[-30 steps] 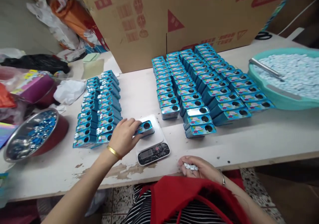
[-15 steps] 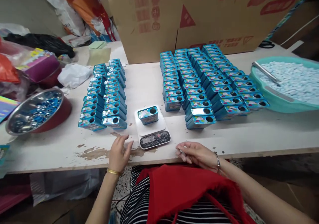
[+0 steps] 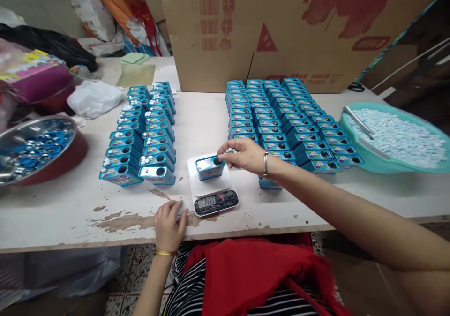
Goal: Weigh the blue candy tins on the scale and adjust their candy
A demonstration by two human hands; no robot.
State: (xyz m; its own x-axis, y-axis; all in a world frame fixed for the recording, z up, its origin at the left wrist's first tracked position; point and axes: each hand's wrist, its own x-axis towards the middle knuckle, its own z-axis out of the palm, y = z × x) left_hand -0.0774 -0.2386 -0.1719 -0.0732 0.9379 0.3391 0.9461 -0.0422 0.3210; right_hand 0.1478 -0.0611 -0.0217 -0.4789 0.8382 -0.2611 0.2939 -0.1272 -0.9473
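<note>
One tin (image 3: pixel 210 168) rests on the scale (image 3: pixel 213 188) between the left rows (image 3: pixel 158 133) and right rows (image 3: pixel 270 123) of tins. I see pellets (image 3: pixel 404 138) in the basin (image 3: pixel 397 167), far right; a bowl (image 3: pixel 66 161), far left; carton (image 3: pixel 225 72) behind.

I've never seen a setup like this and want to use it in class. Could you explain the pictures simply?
There is no machine here: one person works with bare hands, filmed by a camera worn on the head, looking forward and down. On the table, a blue container stands on a small digital scale. The right hand holds small white pieces beside the container's round opening. The left hand rests at the table's near edge. More containers stand in rows on both sides. A teal basin of pale pieces sits at far right, a bowl of blue-and-silver pieces at far left.
</note>
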